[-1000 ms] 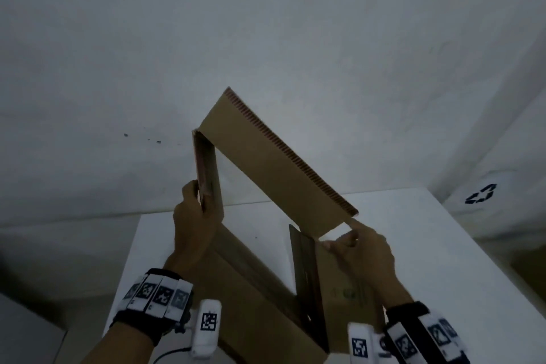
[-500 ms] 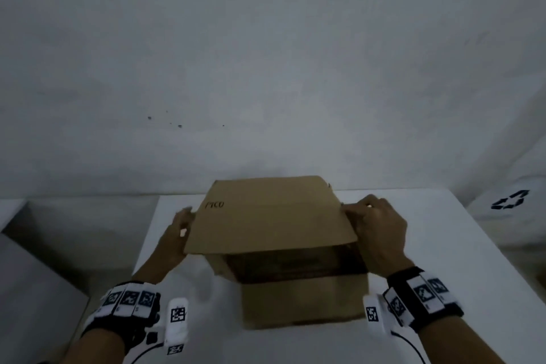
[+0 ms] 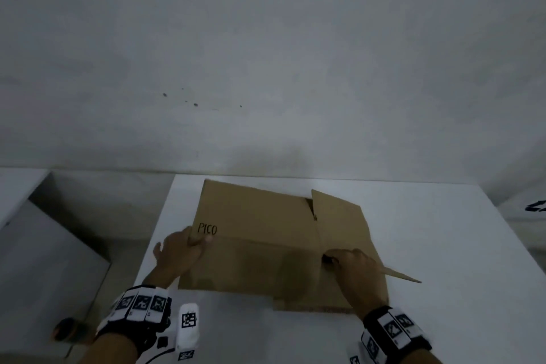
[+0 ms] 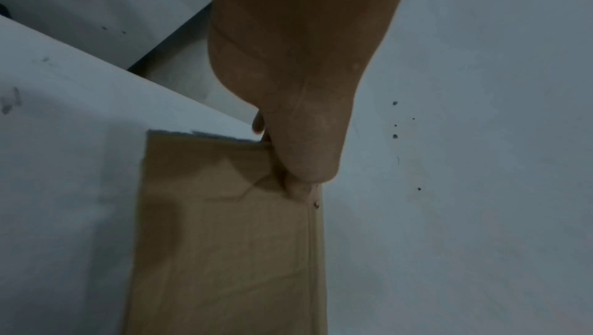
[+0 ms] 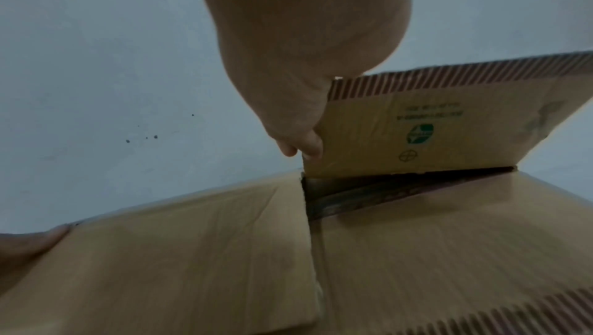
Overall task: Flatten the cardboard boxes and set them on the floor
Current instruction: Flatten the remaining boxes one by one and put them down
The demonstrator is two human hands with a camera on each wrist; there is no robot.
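A brown cardboard box (image 3: 260, 233) marked "PICO" lies nearly collapsed on the white table (image 3: 443, 245). My left hand (image 3: 189, 248) pinches its left edge beside the lettering, thumb on top; the left wrist view shows the same pinch on the box (image 4: 224, 239) by my left hand (image 4: 295, 178). My right hand (image 3: 351, 269) grips a side flap (image 3: 342, 224) at the box's right end. In the right wrist view my right hand (image 5: 304, 145) holds that flap (image 5: 433, 132), which stands up from the flattened panels (image 5: 192, 251) with a dark gap below it.
A plain white wall (image 3: 266, 53) rises behind the table. Left of the table is a gap down to a grey surface (image 3: 44, 260). A white bag with a recycling symbol (image 3: 534, 204) sits at the far right. A dark small object (image 3: 66, 329) lies low at left.
A second ago the box was held up open with flaps raised. It has since been brought down onto the table and pressed nearly flat; both hands shifted along its edges.
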